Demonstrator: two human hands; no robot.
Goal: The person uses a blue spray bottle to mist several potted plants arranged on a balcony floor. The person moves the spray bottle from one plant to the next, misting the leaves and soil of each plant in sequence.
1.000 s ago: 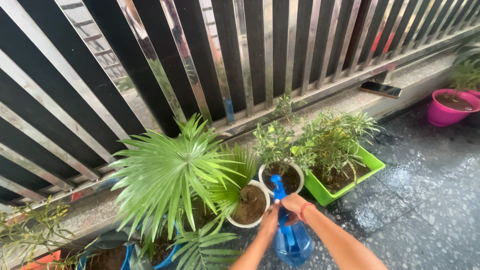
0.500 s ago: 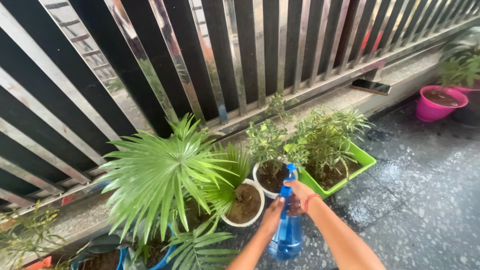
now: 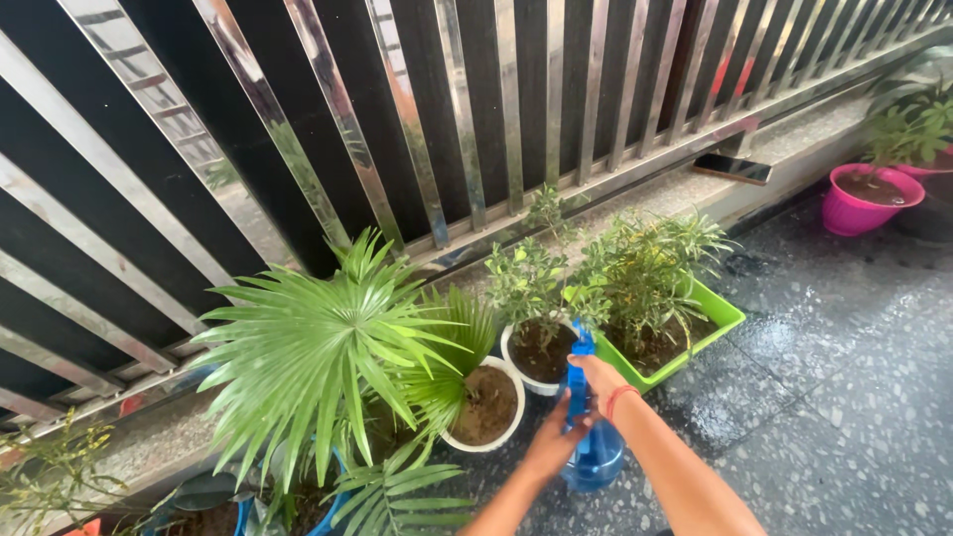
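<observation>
A fan palm (image 3: 318, 347) is seen at the left. The blue spray bottle (image 3: 593, 452), held over the wet floor (image 3: 844, 397) before a white pot (image 3: 531, 352), is clasped by the left hand (image 3: 554, 442) and gripped at its head by the right hand (image 3: 599, 382).

You are standing on a home balcony or terrace: a slatted metal railing (image 3: 467, 119) is running along a stone ledge (image 3: 695, 189), potted plants (image 3: 536, 298) are lining it, and wet speckled flooring (image 3: 844, 397) is glistening below.
</observation>
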